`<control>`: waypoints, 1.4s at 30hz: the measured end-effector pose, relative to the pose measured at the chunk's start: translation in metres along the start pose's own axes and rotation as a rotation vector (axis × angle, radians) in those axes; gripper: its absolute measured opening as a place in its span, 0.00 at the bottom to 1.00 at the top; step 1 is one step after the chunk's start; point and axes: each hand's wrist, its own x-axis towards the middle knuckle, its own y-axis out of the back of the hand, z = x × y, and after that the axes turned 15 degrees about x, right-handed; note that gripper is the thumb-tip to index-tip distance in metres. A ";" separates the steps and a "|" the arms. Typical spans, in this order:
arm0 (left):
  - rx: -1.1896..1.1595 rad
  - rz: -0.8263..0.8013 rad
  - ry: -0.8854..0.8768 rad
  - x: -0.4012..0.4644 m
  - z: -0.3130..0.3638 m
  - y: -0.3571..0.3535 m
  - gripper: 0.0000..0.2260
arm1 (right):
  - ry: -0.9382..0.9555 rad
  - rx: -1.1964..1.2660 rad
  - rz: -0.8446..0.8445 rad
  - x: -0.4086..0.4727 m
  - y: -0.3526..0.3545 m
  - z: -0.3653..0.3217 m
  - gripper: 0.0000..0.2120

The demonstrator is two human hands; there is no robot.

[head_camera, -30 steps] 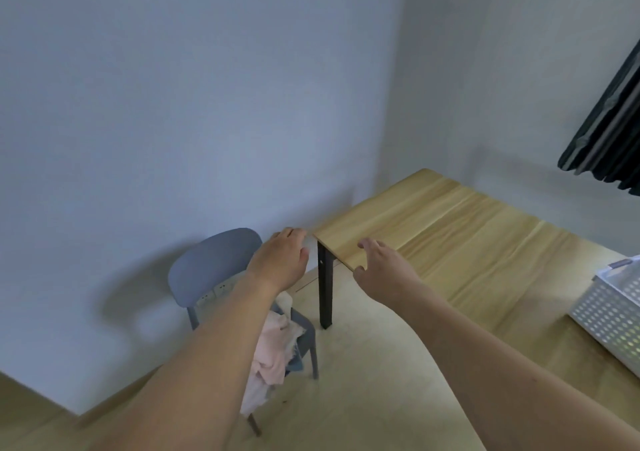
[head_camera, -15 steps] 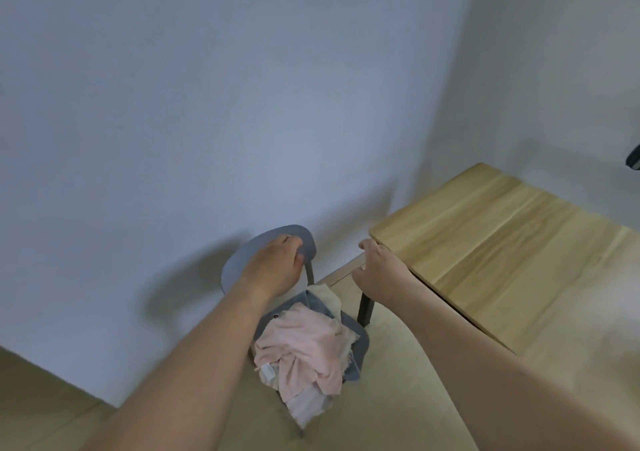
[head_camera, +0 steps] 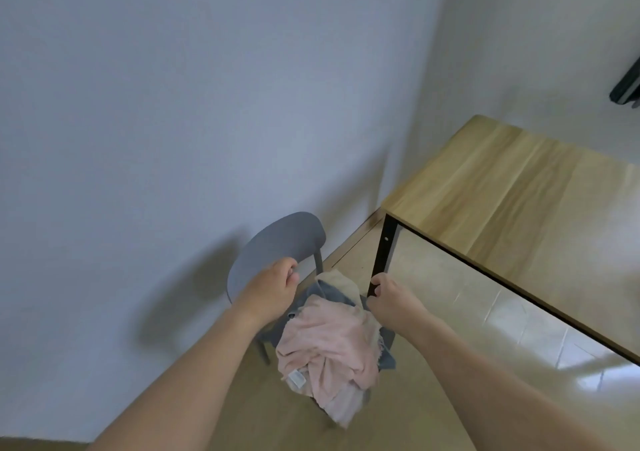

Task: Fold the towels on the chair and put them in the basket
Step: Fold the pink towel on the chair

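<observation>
- Both hands now over the grey chair (head_camera: pixel 277 243); left hand (head_camera: pixel 273 291) and right hand (head_camera: pixel 391 298) loosely curled, holding nothing
- Pink towel (head_camera: pixel 329 343) heaped, unfolded; basket unseen; everything left

No readable text, brands, nos. or signs anywhere. Only candidate: small white tag (head_camera: pixel 297 378) sewn on the pink towel (head_camera: pixel 329 346), at approx 7 o'clock of the pile on the chair (head_camera: pixel 277 243); any print on it is too small/blurred to read. Table (head_camera: pixel 502 187) at 3 o'clock: plain wood grain, no markings visible.
</observation>
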 end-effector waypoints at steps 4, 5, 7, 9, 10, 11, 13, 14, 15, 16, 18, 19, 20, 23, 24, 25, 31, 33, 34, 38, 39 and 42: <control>-0.050 -0.095 -0.096 0.055 -0.027 -0.088 0.14 | -0.109 0.034 0.046 0.068 -0.054 0.051 0.21; -0.067 -0.105 -0.110 0.072 -0.033 -0.116 0.14 | -0.123 0.037 0.057 0.088 -0.069 0.067 0.21; -0.112 -0.143 -0.121 0.103 -0.040 -0.175 0.15 | -0.136 0.041 0.067 0.127 -0.099 0.104 0.19; -0.147 -0.199 -0.154 0.126 -0.042 -0.234 0.15 | -0.141 0.037 0.080 0.163 -0.127 0.141 0.18; -0.149 -0.208 -0.183 0.137 -0.043 -0.262 0.16 | -0.137 0.037 0.093 0.180 -0.140 0.160 0.17; -0.152 -0.212 -0.208 0.147 -0.042 -0.286 0.15 | -0.131 0.037 0.106 0.196 -0.153 0.178 0.15; -0.178 -0.232 -0.248 0.165 -0.039 -0.326 0.15 | -0.118 -0.002 0.118 0.222 -0.174 0.208 0.09; -0.196 -0.249 -0.269 0.174 -0.036 -0.341 0.14 | -0.098 -0.039 0.121 0.232 -0.182 0.221 0.10; -0.211 -0.274 -0.292 0.182 -0.034 -0.355 0.14 | -0.065 -0.075 0.127 0.240 -0.188 0.232 0.12; -0.217 -0.299 -0.324 0.189 -0.032 -0.366 0.13 | -0.029 -0.088 0.136 0.247 -0.192 0.241 0.13; -0.174 -0.328 -0.390 0.202 -0.031 -0.383 0.14 | 0.025 -0.029 0.153 0.259 -0.197 0.257 0.12; -0.140 -0.329 -0.405 0.206 -0.032 -0.389 0.15 | 0.041 -0.012 0.162 0.263 -0.198 0.263 0.11; -0.105 -0.320 -0.412 0.209 -0.031 -0.394 0.16 | 0.049 -0.026 0.172 0.266 -0.198 0.267 0.11; 0.086 -0.171 -0.436 0.217 -0.030 -0.401 0.11 | 0.115 -0.074 0.225 0.274 -0.198 0.277 0.11; 0.130 -0.106 -0.436 0.219 -0.031 -0.403 0.08 | 0.153 -0.076 0.254 0.276 -0.199 0.279 0.10; 0.140 -0.047 -0.431 0.219 -0.033 -0.403 0.07 | 0.190 -0.076 0.286 0.276 -0.199 0.282 0.10; 0.087 0.220 -0.416 0.208 -0.051 -0.387 0.08 | 0.263 -0.093 0.410 0.261 -0.198 0.292 0.09; 0.149 0.307 -0.394 0.199 -0.056 -0.375 0.10 | 0.231 -0.101 0.387 0.255 -0.200 0.296 0.11; 0.208 0.349 -0.379 0.193 -0.058 -0.368 0.10 | 0.206 -0.118 0.366 0.250 -0.201 0.298 0.11; 0.158 0.498 -0.353 0.159 -0.068 -0.330 0.11 | 0.127 -0.144 0.384 0.220 -0.204 0.297 0.09; 0.082 0.516 -0.347 0.146 -0.070 -0.318 0.12 | 0.154 -0.117 0.442 0.209 -0.203 0.295 0.09; -0.063 0.519 -0.311 0.100 -0.078 -0.277 0.15 | 0.289 -0.035 0.663 0.166 -0.200 0.283 0.09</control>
